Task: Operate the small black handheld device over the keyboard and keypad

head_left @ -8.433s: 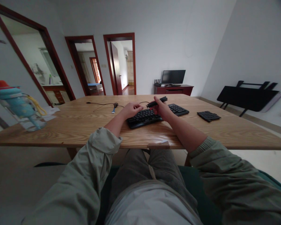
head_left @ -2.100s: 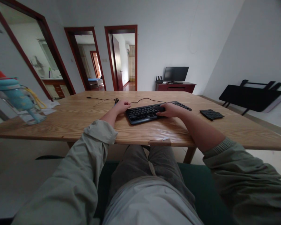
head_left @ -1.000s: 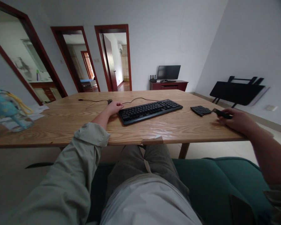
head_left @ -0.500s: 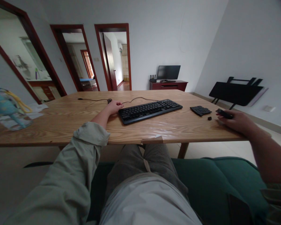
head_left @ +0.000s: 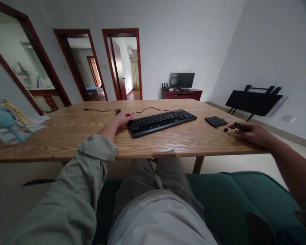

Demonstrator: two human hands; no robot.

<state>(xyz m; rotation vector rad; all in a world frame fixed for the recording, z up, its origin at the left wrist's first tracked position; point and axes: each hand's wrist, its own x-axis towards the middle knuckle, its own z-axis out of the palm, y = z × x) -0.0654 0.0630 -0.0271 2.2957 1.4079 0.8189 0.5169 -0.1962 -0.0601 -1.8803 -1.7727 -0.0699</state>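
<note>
A black keyboard (head_left: 163, 121) lies slightly slanted on the wooden table, with gaps showing among the keys along its near rows. My left hand (head_left: 122, 118) is at its left end, fingers curled against the rear left corner. On the table's right side, my right hand (head_left: 256, 132) is closed around a small dark tool (head_left: 241, 127), whose exact kind I cannot make out. Just left of those fingers sits a single loose black keycap (head_left: 225, 130). Beyond it, several loose keycaps (head_left: 215, 121) lie grouped in rows.
A thin black cable (head_left: 102, 110) runs behind the keyboard across the wooden table (head_left: 66, 136). Papers and a blue object with a yellow strap (head_left: 5, 117) are at the left end. A monitor (head_left: 182, 80) stands on a far cabinet; a folded black table (head_left: 255, 102) leans at right.
My right hand has turned a little, bringing the dark tool's tip lower and closer to the single keycap. The left hand keeps its place by the keyboard; the view has shifted slightly.
</note>
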